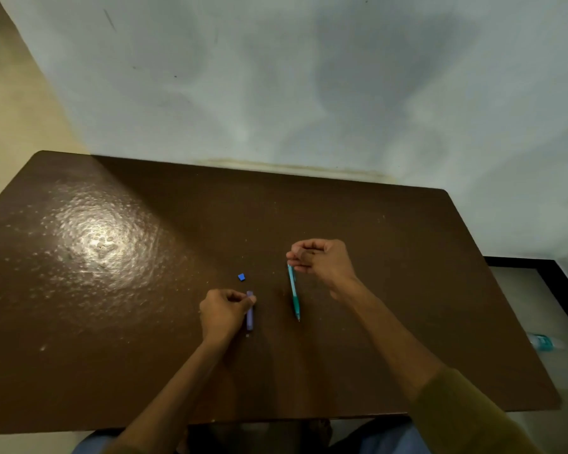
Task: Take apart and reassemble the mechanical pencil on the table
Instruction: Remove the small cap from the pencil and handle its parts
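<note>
From my remote seat I see no containers on the dark brown glossy counter [112,290]; the only vessel in view is a clear plastic bottle with a teal label [543,342] lying on the floor off the counter's right edge, contents not readable.

My right hand [322,260] has its grip pressed together on the upper end of the slim teal mechanical pencil [294,294]. The pencil hangs tip-down, slanting toward me, its point at or just above the counter; I cannot tell whether it touches.

My left hand [223,309] pinches a short purple cylindrical tube [250,311] between thumb and fingers near its far end. The tube lies lengthwise along the counter, pointing away from me.

A small blue square piece [241,276] sits loose on the counter just beyond the tube, apart from both hands.
</note>
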